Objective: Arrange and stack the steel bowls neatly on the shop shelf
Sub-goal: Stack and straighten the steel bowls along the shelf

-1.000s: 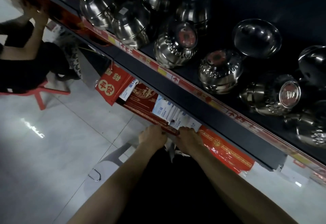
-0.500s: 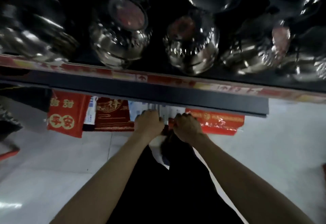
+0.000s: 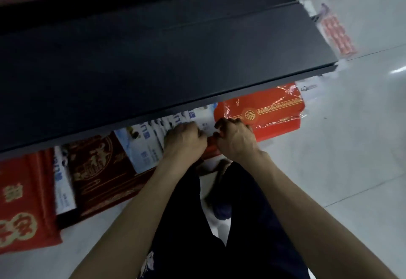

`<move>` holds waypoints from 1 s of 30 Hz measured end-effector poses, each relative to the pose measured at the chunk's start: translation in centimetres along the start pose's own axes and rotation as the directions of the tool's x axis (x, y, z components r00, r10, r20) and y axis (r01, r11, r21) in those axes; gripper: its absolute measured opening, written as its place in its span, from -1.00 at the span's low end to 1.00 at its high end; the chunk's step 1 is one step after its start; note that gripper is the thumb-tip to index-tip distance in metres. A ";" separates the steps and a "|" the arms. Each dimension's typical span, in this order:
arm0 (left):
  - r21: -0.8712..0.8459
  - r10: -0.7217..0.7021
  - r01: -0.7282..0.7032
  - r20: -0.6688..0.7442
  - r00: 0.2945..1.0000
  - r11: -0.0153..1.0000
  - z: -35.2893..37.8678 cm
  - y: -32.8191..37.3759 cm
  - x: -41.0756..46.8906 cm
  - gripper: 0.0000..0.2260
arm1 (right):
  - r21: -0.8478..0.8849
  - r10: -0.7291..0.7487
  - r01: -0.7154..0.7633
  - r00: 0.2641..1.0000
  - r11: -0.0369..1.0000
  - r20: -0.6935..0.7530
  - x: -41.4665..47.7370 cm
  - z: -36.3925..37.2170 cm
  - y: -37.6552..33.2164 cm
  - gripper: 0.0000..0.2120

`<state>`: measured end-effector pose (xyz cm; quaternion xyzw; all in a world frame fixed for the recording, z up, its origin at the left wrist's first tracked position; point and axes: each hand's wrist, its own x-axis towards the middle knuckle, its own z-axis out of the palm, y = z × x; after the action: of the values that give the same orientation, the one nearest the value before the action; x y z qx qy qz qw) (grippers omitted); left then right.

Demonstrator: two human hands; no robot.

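Observation:
No steel bowls are in view; the camera looks down below the dark shelf board (image 3: 153,55). My left hand (image 3: 185,141) is curled in a fist on the top edges of several white and blue packets (image 3: 145,147) standing under the shelf. My right hand (image 3: 236,140) is right beside it, fingers curled on the edge of a red packet with a gold emblem (image 3: 274,112). A strip of red shows between the two hands. What the fingers hold underneath is hidden.
Dark red and bright red packs with gold print (image 3: 98,169) lean along the lowest level at the left. A red and white patterned pack (image 3: 336,33) lies past the shelf's right end. Pale floor tiles (image 3: 351,147) spread to the right. My dark trousers (image 3: 219,234) fill the bottom centre.
The view has tipped downward: the bowls and the red price strip have left the top of the picture. Both hands stay together on the packets under the shelf.

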<state>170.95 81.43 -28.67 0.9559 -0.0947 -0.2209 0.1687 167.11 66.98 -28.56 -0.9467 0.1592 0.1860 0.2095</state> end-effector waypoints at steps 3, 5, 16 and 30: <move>0.027 0.064 -0.063 -0.033 0.997 0.998 -1.3 1.7 -1.7 -0.73 | 0.039 0.024 -0.021 0.996 0.999 -0.086 -3.0 -0.8 0.9 -0.61; 0.039 0.108 -0.106 -0.073 0.991 0.994 -3.2 3.3 -3.5 -0.72 | 0.038 0.013 -0.007 0.989 0.999 -0.147 -5.3 -2.4 0.9 -0.61; -0.154 0.379 -0.407 -0.183 0.907 0.900 -16.0 12.3 -8.5 -0.82 | 0.041 -0.089 0.120 0.887 0.992 -0.453 -11.4 -18.6 -0.2 -0.65; -0.217 0.510 -0.612 -0.384 0.770 0.761 -26.6 22.4 -11.4 -0.65 | -0.091 -0.096 0.045 0.709 0.995 -0.699 -17.1 -33.0 0.9 -0.65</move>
<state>170.59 71.09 6.44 0.8618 -0.3145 -0.0233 0.3974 161.11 54.97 6.10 -0.9582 0.1841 -0.1901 0.1083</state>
